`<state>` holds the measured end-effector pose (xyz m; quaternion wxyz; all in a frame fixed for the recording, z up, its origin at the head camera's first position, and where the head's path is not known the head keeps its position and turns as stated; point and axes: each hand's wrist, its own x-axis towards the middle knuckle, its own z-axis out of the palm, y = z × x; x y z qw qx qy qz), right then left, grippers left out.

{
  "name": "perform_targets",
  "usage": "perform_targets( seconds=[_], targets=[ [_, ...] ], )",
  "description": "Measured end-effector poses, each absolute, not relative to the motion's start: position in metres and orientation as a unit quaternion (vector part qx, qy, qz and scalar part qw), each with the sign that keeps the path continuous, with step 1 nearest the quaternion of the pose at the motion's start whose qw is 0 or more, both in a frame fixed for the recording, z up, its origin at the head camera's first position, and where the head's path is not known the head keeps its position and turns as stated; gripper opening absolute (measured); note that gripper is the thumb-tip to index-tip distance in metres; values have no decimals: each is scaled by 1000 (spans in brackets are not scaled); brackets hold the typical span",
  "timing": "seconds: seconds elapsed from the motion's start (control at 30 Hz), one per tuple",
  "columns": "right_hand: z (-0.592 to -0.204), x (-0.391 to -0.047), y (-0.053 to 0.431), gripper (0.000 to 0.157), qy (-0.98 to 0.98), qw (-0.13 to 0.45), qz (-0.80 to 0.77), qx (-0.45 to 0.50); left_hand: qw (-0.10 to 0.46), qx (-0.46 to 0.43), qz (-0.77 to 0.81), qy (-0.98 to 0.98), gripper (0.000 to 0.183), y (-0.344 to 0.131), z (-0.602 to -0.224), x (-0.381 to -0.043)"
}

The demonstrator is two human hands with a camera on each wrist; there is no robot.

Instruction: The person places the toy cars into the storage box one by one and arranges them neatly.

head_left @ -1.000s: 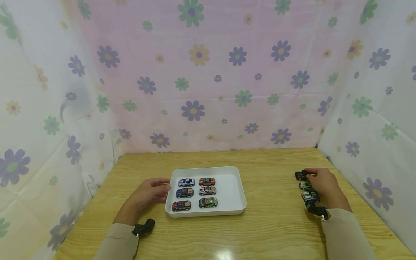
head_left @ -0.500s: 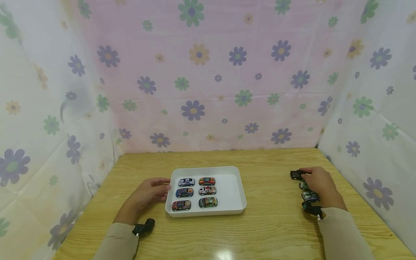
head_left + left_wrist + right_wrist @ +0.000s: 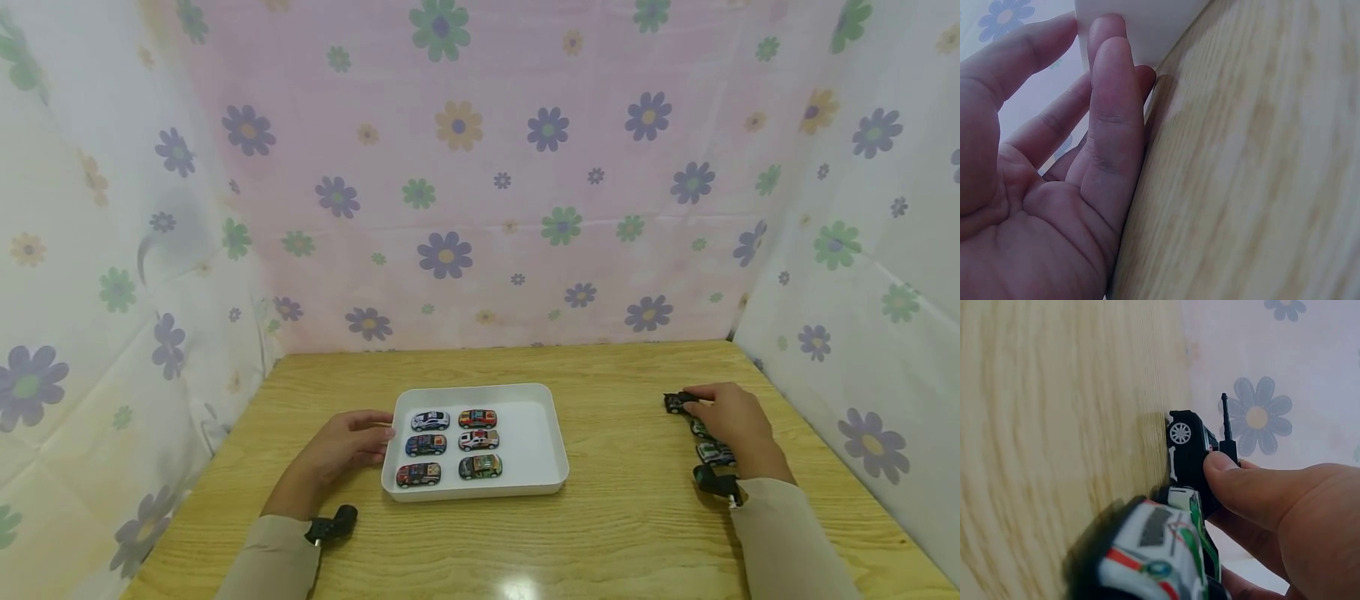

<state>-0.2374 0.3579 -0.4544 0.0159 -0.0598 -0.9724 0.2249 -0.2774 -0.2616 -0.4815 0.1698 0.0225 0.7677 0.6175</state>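
Note:
My left hand point(image 3: 336, 450) lies at the left end of a white tray point(image 3: 525, 492). Its loosely extended fingertips touch the tray's outer wall point(image 3: 1147, 25). Inside the tray several toy cars stand in two columns, among them a white car point(image 3: 431, 421) and a red one point(image 3: 418, 475). At the table's right side my right hand point(image 3: 738, 421) pinches a black toy car point(image 3: 1188, 447) with a thin barrel on top, its thumb on the car's side. Partly under that hand are a green toy car point(image 3: 700, 428) and a white-and-green toy car point(image 3: 1154, 550).
The wooden table point(image 3: 615, 533) is bordered by flowered cloth point(image 3: 495, 283) at the back and both sides. Wrist cameras sit on the left wrist point(image 3: 333, 525) and right wrist point(image 3: 717, 482). Bare tray floor point(image 3: 527, 442) shows right of the cars.
The right hand has slid the black toy car a short way to the left, out of line with the two other cars. My left hand and the tray have stayed put.

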Motion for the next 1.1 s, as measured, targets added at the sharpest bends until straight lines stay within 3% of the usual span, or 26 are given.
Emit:
perform_targets(
  seconds=[0.27, 1.1],
  targets=[
    [-456, -240, 356, 47, -969, 54, 236, -52, 172, 21, 615, 769, 61, -262, -481, -278],
    [-439, -247, 326, 42, -969, 95, 227, -2, 174, 34, 615, 769, 60, -264, -483, -280]
  ],
)
